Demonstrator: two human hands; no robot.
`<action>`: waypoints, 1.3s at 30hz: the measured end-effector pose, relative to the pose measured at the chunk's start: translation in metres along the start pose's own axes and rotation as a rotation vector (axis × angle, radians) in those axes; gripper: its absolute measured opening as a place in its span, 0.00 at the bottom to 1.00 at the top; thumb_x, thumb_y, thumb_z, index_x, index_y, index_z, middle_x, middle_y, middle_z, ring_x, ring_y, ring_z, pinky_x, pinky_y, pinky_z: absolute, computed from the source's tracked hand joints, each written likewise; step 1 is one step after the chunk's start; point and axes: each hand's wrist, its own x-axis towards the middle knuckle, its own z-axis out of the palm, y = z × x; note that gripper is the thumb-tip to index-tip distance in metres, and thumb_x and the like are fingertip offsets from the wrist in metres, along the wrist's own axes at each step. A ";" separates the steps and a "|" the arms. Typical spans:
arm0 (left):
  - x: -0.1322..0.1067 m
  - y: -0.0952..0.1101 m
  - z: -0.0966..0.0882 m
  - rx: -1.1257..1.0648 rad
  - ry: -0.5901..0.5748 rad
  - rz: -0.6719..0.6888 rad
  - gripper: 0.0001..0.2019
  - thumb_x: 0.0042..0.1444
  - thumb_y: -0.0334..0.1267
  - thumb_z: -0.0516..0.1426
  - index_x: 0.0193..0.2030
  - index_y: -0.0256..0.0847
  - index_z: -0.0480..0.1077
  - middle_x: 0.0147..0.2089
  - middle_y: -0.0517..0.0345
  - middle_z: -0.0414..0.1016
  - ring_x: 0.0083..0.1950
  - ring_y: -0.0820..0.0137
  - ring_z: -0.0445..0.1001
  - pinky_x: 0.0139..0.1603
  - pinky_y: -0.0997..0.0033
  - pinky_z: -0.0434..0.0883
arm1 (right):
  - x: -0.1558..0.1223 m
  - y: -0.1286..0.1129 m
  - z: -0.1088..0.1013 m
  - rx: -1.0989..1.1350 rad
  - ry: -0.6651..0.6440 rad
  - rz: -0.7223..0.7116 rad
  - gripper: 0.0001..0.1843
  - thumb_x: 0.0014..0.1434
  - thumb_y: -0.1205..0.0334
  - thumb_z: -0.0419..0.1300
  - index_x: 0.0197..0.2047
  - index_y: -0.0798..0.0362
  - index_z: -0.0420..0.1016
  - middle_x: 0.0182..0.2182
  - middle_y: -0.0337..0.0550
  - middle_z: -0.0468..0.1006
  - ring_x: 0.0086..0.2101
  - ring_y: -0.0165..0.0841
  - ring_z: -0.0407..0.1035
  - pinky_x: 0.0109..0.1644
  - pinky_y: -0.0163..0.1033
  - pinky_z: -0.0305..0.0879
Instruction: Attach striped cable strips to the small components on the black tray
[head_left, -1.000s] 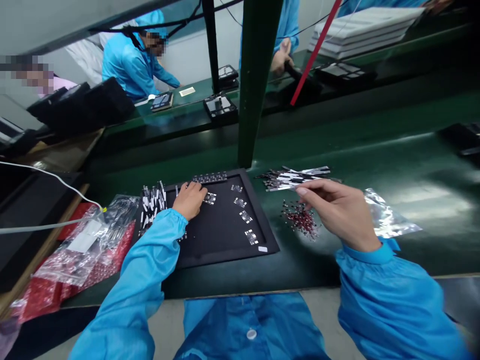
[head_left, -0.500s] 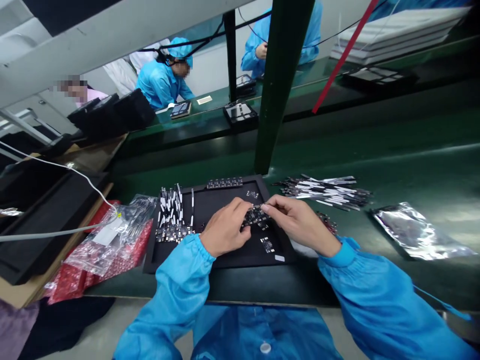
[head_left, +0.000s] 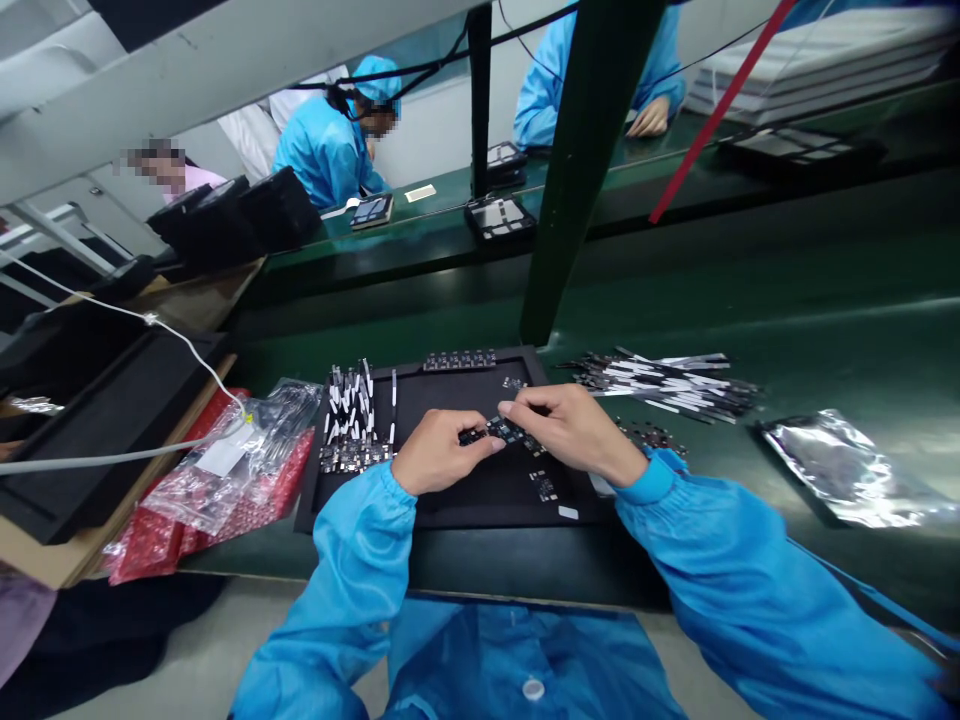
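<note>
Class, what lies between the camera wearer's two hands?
In the head view, a dark circuit-board piece lies between the left hand and the right hand, over the black tray.

Electronics assembly workshop – long green bench [head_left: 780,285], circuit boards [head_left: 352,457], blue-smocked workers [head_left: 319,150]

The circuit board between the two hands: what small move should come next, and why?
Perhaps steady the circuit board with the left hand before the right hand does more: the left pinches it over the black tray, while the right's fingertips are at its edge. Whether they hold a part is too small to tell.
</note>
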 end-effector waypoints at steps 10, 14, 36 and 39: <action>-0.010 -0.006 0.018 0.623 0.167 0.067 0.13 0.68 0.39 0.50 0.38 0.41 0.74 0.36 0.51 0.77 0.37 0.64 0.76 0.38 0.66 0.66 | 0.029 0.016 0.017 0.050 -0.026 0.204 0.30 0.59 0.39 0.56 0.17 0.52 0.60 0.15 0.34 0.58 0.21 0.27 0.52 0.27 0.37 0.46; -0.008 -0.010 0.016 0.568 0.161 0.049 0.11 0.67 0.39 0.51 0.39 0.41 0.73 0.37 0.52 0.77 0.37 0.64 0.76 0.37 0.67 0.67 | 0.037 0.021 0.024 0.041 -0.016 0.222 0.30 0.58 0.38 0.57 0.17 0.52 0.59 0.14 0.35 0.60 0.20 0.26 0.53 0.26 0.37 0.47; 0.016 -0.027 0.021 -0.286 0.386 -0.141 0.17 0.63 0.48 0.56 0.30 0.39 0.74 0.29 0.58 0.75 0.32 0.69 0.74 0.34 0.70 0.70 | 0.009 0.022 0.005 0.048 0.057 0.127 0.25 0.63 0.48 0.55 0.19 0.52 0.58 0.16 0.34 0.58 0.22 0.27 0.53 0.28 0.37 0.48; 0.030 -0.043 0.021 -0.057 0.296 -0.193 0.15 0.61 0.45 0.59 0.27 0.39 0.75 0.26 0.59 0.73 0.29 0.69 0.70 0.36 0.68 0.67 | 0.007 0.026 -0.008 0.125 -0.024 0.100 0.24 0.64 0.47 0.55 0.21 0.52 0.61 0.18 0.35 0.63 0.23 0.27 0.57 0.29 0.37 0.51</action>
